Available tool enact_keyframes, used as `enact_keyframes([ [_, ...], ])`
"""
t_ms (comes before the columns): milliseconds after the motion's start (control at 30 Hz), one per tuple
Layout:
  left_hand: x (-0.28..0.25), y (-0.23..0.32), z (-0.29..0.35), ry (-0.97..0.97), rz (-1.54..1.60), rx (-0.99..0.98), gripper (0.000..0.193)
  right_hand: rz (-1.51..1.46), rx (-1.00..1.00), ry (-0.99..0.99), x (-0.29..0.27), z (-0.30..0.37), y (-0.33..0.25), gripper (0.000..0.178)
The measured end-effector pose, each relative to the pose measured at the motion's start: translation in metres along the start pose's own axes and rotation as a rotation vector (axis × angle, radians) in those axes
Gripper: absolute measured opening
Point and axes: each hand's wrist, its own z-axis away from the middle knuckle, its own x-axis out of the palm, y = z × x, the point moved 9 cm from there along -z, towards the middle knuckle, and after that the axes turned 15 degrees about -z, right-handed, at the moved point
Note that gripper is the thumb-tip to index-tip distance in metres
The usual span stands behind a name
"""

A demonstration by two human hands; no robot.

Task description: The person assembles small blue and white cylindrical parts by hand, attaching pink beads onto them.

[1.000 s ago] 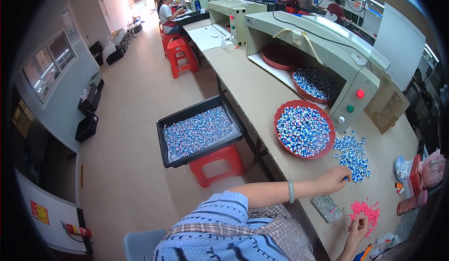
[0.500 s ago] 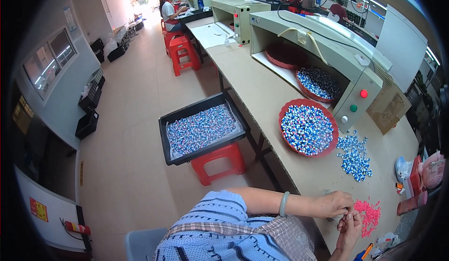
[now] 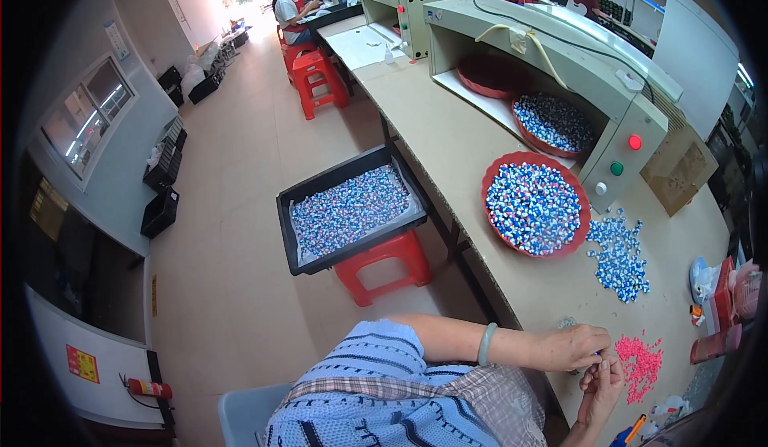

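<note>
Hands [image 3: 572, 347] together; blue-white pieces [image 3: 532, 207] in red bowl [image 3: 524, 158]

Wide downward view from head

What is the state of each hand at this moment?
Left hand: closed on a small blue piece.
Right hand: closed, right beside it; whether it holds something cannot be told.

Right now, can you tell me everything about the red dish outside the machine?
The red dish is round, with a wavy rim, and looks like plastic. It sits upright on the tan bench, holding lots of small blue-and-white pieces, some showing pink. Neither the left hand nor the right hand touches it.
</note>
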Motion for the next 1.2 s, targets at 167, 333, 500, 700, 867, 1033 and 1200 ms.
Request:
enact_keyframes([
  [167, 0.009, -0.007, 0.001, -0.013, 0.032, -0.043, 0.015, -0.019, -0.007, -0.009, -0.008, -0.001, -0.001, 0.016],
  [333, 0.013, -0.005, -0.002, -0.04, 0.143, 0.019, 0.016, -0.06, -0.019, -0.024, -0.013, 0.002, -0.001, 0.015],
  [500, 0.017, -0.008, -0.001, -0.072, 0.121, 0.024, 0.017, -0.013, -0.047, 0.007, -0.015, 0.001, -0.002, 0.013],
  [700, 0.015, -0.003, 0.0, -0.109, 0.086, 0.06, 0.017, -0.022, 0.0, -0.028, -0.018, 0.001, 0.004, 0.011],
  [867, 0.013, -0.003, -0.001, -0.098, 0.067, 0.044, 0.015, 0.048, -0.05, -0.012, -0.012, 0.001, 0.0, 0.013],
  [1033, 0.012, -0.001, 0.0, -0.092, 0.055, 0.067, 0.014, 0.086, -0.048, -0.017, -0.013, 0.002, 0.001, 0.015],
  [1200, 0.01, -0.005, -0.002, -0.086, 0.136, -0.021, 0.016, 0.018, -0.045, -0.038, -0.013, 0.0, 0.008, 0.017],
])
